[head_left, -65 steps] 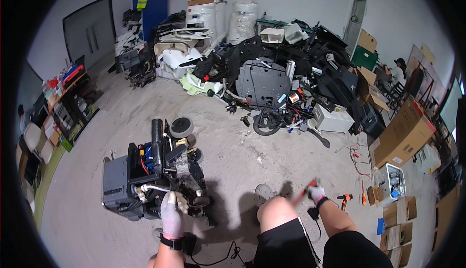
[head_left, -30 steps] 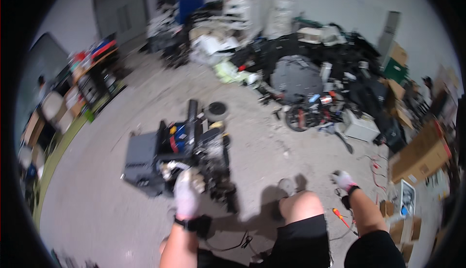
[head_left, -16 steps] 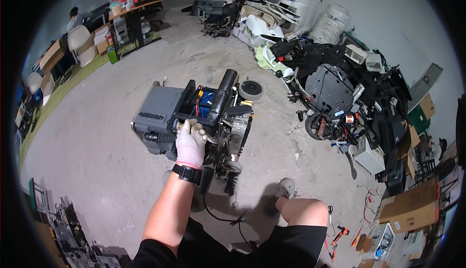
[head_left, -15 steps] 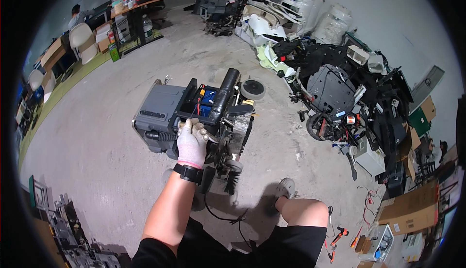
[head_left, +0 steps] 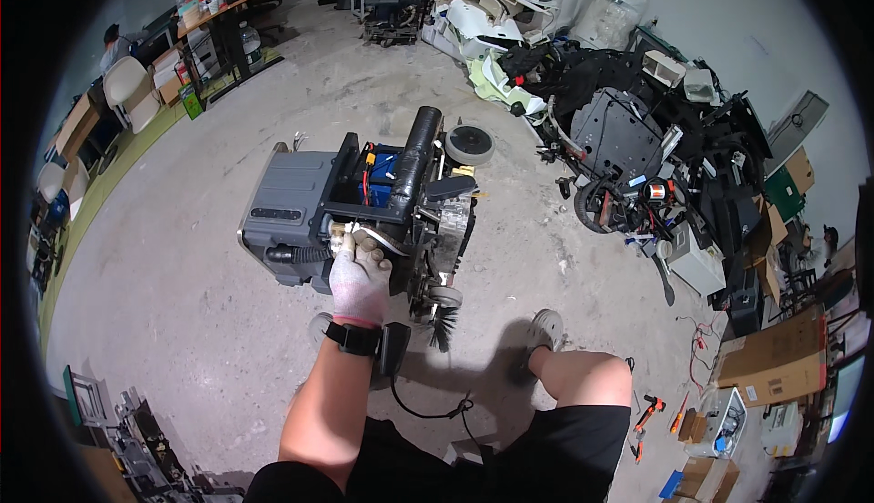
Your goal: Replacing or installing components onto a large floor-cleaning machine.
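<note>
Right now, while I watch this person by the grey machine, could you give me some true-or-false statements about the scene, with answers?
1. The gloved left hand is at the grey machine. True.
2. The right hand is plainly in view. False: the right hand is not visible.
3. A pale chair stands on the person's left. True.
4. The orange tools lie on top of the machine. False: the orange tools are on the floor, to the person's right.

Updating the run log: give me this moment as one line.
left hand: gloved, at white hose on grey machine | right hand: not in view | person's right: orange-handled screwdriver
</note>
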### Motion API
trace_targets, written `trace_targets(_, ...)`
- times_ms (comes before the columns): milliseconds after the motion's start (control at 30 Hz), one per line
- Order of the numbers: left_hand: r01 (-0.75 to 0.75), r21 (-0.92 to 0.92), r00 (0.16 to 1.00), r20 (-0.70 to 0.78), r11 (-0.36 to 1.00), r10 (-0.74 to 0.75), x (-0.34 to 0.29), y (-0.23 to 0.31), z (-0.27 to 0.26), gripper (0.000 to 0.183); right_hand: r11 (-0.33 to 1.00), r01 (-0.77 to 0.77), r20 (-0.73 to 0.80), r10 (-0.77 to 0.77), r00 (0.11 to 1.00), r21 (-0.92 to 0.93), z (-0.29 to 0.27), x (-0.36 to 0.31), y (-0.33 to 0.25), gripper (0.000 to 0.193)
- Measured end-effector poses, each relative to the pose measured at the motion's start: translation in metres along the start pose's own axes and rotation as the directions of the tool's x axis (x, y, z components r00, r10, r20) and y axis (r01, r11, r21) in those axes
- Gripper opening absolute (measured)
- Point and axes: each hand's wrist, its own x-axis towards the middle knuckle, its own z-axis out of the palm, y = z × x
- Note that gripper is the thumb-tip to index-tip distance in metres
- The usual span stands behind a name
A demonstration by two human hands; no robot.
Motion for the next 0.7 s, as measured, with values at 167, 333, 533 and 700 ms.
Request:
trace_targets(167, 0.025, -0.020, 1.000, 0.005, 0.999, -0.025, -0.005, 0.016, -0.008, 0.026, 1.000, -0.012, 0.002, 0.012, 1.000, 0.002, 0.005, -0.015, -0.006, 0.043)
trace_targets(333, -0.014, 0.004, 0.997, 0.080, 1.000, 0.014, -0.016, 0.027, -0.007, 0.027, 1.000, -0.023, -0.005, 0.023, 1.000, -0.004, 0.006, -0.032, -0.009, 0.047)
trace_targets(533, -0.076, 0.011, 0.992, 0.105, 0.997, 0.074, -0.020, 0.041, -0.009, 0.028, 0.999, -0.044, 0.008, 0.044, 0.999, -0.029, 0.005, -0.048, -0.017, 0.052)
trace_targets(700, -0.051, 0.024, 0.989, 0.143, 0.998, 0.047, -0.021, 0.051, -0.018, 0.026, 0.998, -0.064, 0.035, 0.064, 0.997, -0.016, -0.012, -0.057, -0.004, 0.056)
